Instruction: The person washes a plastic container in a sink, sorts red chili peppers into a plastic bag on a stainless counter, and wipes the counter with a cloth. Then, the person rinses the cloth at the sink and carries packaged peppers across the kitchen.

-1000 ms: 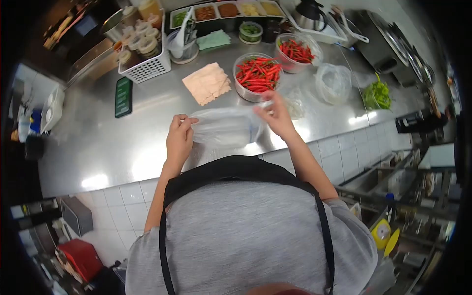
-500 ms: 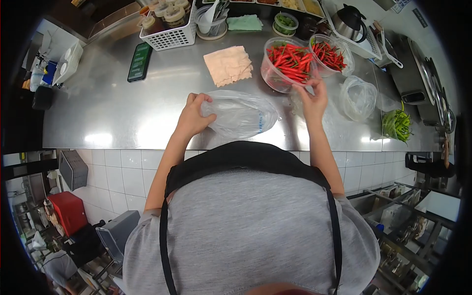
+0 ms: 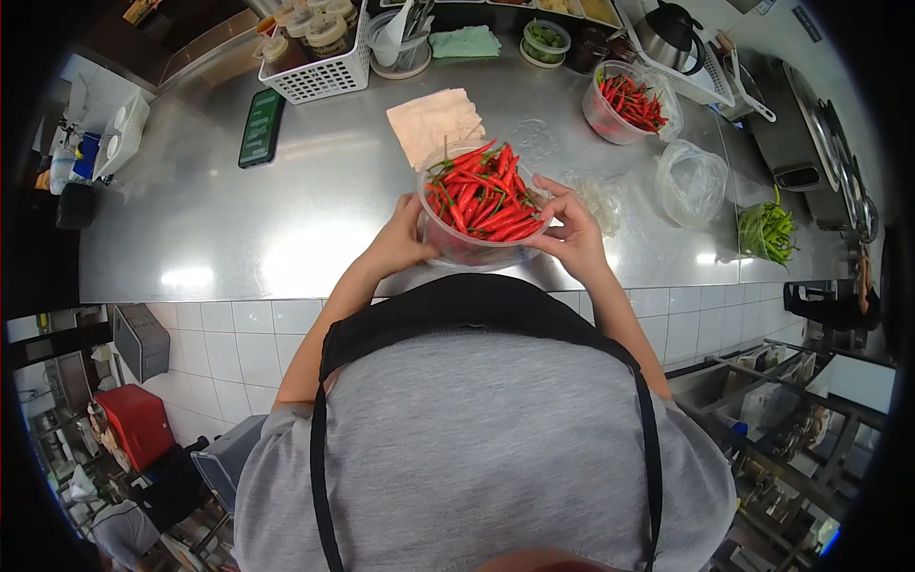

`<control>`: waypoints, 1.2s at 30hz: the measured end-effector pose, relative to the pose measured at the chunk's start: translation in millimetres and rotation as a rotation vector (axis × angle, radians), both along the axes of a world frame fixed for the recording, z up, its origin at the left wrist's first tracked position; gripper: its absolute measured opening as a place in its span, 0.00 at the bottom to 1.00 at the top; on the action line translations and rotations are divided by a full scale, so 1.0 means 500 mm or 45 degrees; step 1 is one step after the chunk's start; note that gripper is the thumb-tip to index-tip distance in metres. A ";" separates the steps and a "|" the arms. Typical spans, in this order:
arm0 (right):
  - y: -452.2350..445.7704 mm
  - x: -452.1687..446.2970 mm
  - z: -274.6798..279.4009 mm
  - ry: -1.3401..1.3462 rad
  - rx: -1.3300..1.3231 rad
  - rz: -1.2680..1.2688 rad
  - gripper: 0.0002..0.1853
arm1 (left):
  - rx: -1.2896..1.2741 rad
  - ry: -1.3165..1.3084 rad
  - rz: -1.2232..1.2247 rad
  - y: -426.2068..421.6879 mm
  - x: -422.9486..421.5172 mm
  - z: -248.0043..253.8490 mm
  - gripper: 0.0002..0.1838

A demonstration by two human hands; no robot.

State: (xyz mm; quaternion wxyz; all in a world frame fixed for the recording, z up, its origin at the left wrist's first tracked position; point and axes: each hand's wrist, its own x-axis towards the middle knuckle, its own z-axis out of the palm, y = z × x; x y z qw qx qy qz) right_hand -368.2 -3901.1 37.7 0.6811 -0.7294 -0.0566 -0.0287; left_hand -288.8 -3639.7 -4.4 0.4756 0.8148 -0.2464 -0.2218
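A clear plastic tub (image 3: pixel 460 250) heaped with red chillies (image 3: pixel 484 195) is right in front of me, close to the counter's near edge. My left hand (image 3: pixel 400 238) is closed against the tub's left side, its fingertips partly hidden behind the wall. On the other side my right hand (image 3: pixel 574 227) grips the rim with thumb and fingers. The clear plastic bag is mostly hidden by the tub and cannot be made out well. A peach cloth (image 3: pixel 434 124) lies just beyond the tub.
A second tub of red chillies (image 3: pixel 624 110) stands at the back right. Nearby are an open plastic bag (image 3: pixel 691 186) and a bag of green chillies (image 3: pixel 767 234). A phone (image 3: pixel 260 129) and a white basket of bottles (image 3: pixel 329 81) sit left on the steel counter (image 3: pixel 219 219).
The tub of red chillies has come from the back right to in front of me. My left hand has moved from the plastic bag to the tub's side.
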 end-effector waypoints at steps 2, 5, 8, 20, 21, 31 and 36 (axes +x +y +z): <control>0.003 -0.003 -0.012 -0.050 -0.299 -0.101 0.16 | -0.176 0.336 0.055 0.000 -0.011 0.008 0.51; 0.012 0.001 -0.044 -0.403 -0.694 -0.177 0.16 | -0.254 0.613 0.215 -0.022 -0.009 0.032 0.51; 0.021 -0.001 -0.018 -0.373 -0.719 -0.169 0.16 | -0.281 0.465 0.240 -0.014 -0.003 0.051 0.46; -0.047 0.028 -0.081 0.287 -0.032 -0.071 0.22 | -0.094 -0.003 0.388 0.004 0.064 0.024 0.24; -0.043 0.033 -0.082 0.281 -0.029 -0.086 0.22 | -0.026 -0.169 0.339 -0.001 0.070 0.022 0.20; -0.035 0.102 -0.043 0.523 0.023 0.079 0.23 | -0.088 0.333 0.393 -0.005 0.119 0.043 0.11; -0.029 0.108 -0.079 -0.031 -0.370 0.056 0.19 | -0.213 0.291 0.328 -0.006 0.162 -0.002 0.07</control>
